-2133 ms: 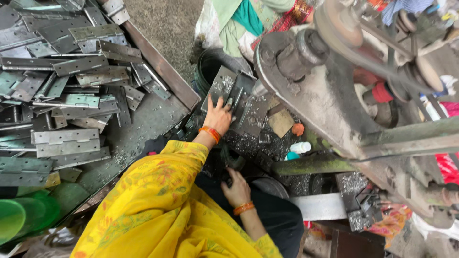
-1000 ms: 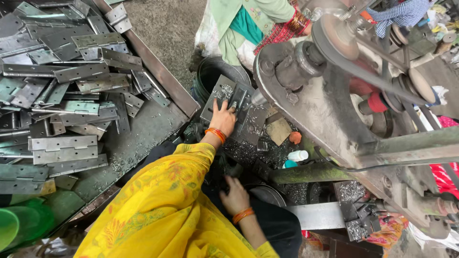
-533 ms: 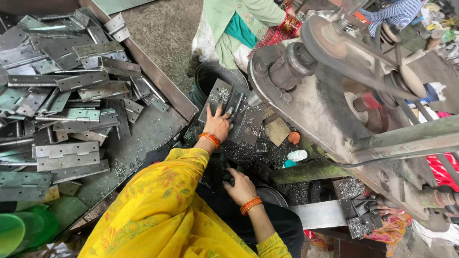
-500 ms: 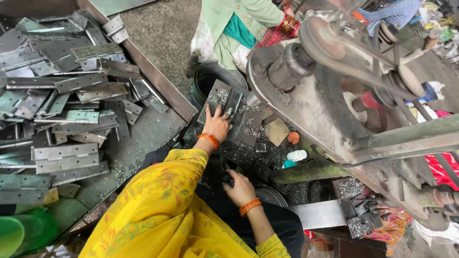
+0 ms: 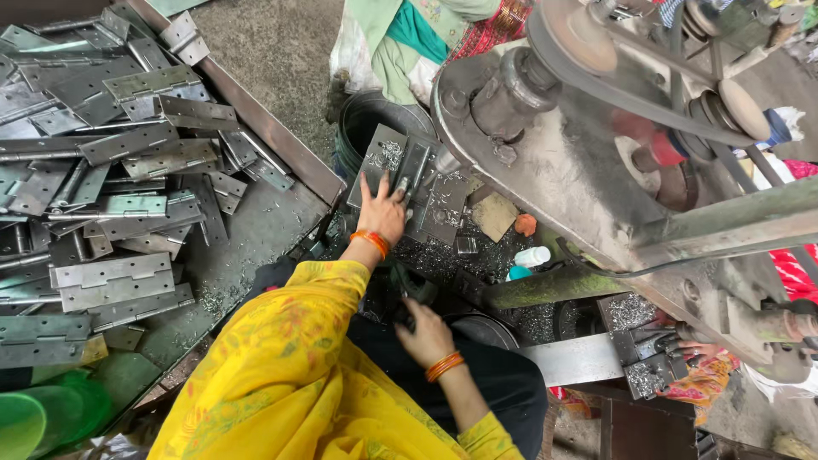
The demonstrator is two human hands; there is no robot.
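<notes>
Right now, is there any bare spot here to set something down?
Yes: the tray floor is bare between the heap of metal hinges and its right rim, save for shavings. The concrete floor beyond is bare too. Around the left hand, plates and shavings crowd the machine bed.

Hinges (image 5: pixel 111 281) left of machine (image 5: pixel 596 170)

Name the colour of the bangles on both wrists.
Orange bangles, clearest in the head view.

Even daylight, soft shadows, blurred spinning belt (image 5: pixel 648 94)
</notes>
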